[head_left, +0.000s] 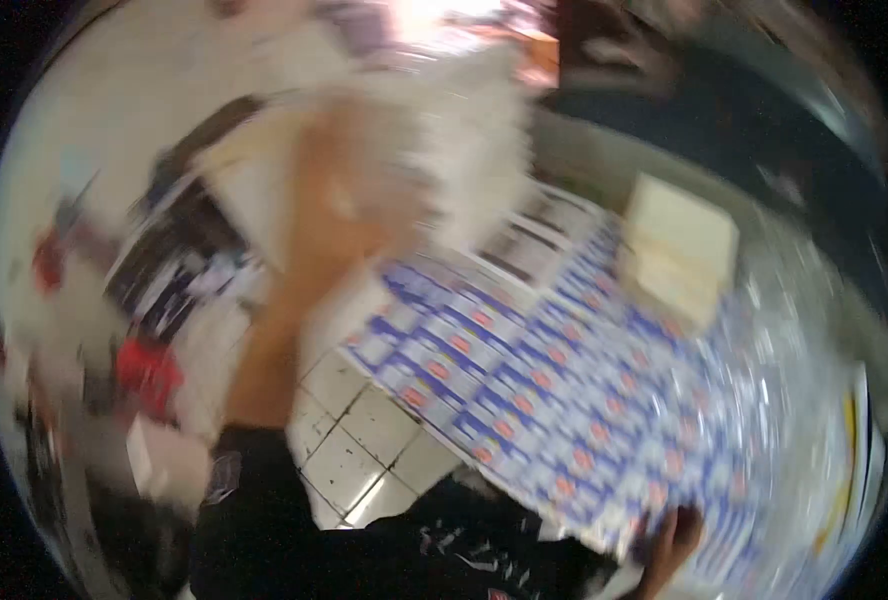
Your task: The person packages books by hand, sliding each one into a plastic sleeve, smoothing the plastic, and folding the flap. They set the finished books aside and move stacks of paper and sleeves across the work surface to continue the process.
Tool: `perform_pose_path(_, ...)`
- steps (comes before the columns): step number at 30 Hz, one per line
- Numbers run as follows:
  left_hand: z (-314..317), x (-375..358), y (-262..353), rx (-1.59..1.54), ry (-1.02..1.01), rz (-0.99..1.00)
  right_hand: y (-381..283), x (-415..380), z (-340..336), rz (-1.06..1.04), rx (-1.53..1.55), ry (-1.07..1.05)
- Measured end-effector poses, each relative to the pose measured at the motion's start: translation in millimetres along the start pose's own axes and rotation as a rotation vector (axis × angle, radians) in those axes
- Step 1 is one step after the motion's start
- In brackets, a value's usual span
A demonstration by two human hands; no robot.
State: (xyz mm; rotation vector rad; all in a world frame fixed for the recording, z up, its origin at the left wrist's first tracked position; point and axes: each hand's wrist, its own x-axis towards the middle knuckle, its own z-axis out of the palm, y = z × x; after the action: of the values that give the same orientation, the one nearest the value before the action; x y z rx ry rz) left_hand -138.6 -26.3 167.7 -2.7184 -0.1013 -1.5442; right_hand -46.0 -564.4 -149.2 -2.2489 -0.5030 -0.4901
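My left hand (369, 195) reaches forward at the upper middle, heavily smeared by motion. It is beside a blurred white stack or bundle (474, 140). Whether it grips the bundle cannot be made out. At the lower right, my right hand (674, 540) is close to the near edge of a broad layer of blue-and-white printed sheets or packs (534, 380) with repeated red marks. Its fingers look curled beside a dark patch I cannot identify. A paper with dark pictures (529, 245) lies at the far end of the printed layer.
A cream-coloured block (679, 250) sits on the printed layer at right. Clear plastic wrap (784, 370) covers the right side. White floor tiles (349, 455) show below. A red object (149, 375) and a pale box (167, 458) are at left. Part of another person (624, 45) appears at top.
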Motion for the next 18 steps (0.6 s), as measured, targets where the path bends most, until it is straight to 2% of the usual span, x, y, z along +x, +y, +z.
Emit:
perform_pose_path(1, -55, 3, -33, -0.027, -0.280, -0.282, -37, 9, -6, 0.129, 0.165, 0.081)
perform_pose_path(2, -109, 5, -66, 0.024, -0.575, -0.548, -36, 10, -19, 0.479, 0.418, -0.050)
perform_pose_path(3, -84, 7, -34, 0.271, -0.278, -0.172, -48, 12, -20, 0.530, 0.454, 0.037)
perform_pose_path(4, -69, -6, -9, 0.483, 0.107, 0.154, -49, 12, -28, 0.422, 0.285, 0.029)
perform_pose_path(5, -64, -25, -18, 0.247, 0.072, 0.185, -56, 16, -37, 0.342, 0.210, 0.046)
perform_pose_path(6, -42, -48, 7, 0.171, 0.056, 0.001, -48, 23, -40, 0.185, -0.038, 0.045)
perform_pose_path(7, -35, -72, 9, 0.342, -0.072, 0.094, -51, 32, -46, 0.182, -0.139, 0.077)
perform_pose_path(8, -12, -94, 24, 0.146, -0.077, 0.167, -47, 44, -48, 0.170, -0.160, 0.123)
perform_pose_path(9, 15, -108, 49, -0.091, -0.125, 0.187, -43, 61, -52, 0.142, -0.250, 0.054)
perform_pose_path(10, 35, -120, 78, -0.218, -0.241, 0.098, -32, 79, -50, 0.118, -0.369, 0.008)
perform_pose_path(11, 52, -128, 102, -0.320, -0.318, 0.106, -22, 91, -44, 0.096, -0.487, -0.039)
perform_pose_path(12, 68, -134, 120, -0.478, -0.400, 0.070, -19, 101, -37, 0.092, -0.489, -0.040)
perform_pose_path(13, 84, -143, 133, -0.612, -0.386, 0.066, -20, 116, -26, 0.058, -0.582, -0.093)
perform_pose_path(14, 91, -147, 149, -0.702, -0.471, -0.002, -22, 122, -10, 0.030, -0.673, -0.149)
perform_pose_path(15, 94, -151, 168, -0.790, -0.568, -0.078, -18, 113, 20, 0.099, -0.709, -0.165)
perform_pose_path(16, 99, -149, 182, -0.758, -0.668, -0.068, -23, 101, 49, 0.168, -0.746, -0.185)
perform_pose_path(17, 106, -156, 187, -0.712, -0.726, 0.009, -61, 91, 51, 0.154, -0.672, -0.299)
perform_pose_path(18, 114, -161, 191, -0.731, -0.798, -0.020, -109, 79, 43, 0.132, -0.598, -0.412)
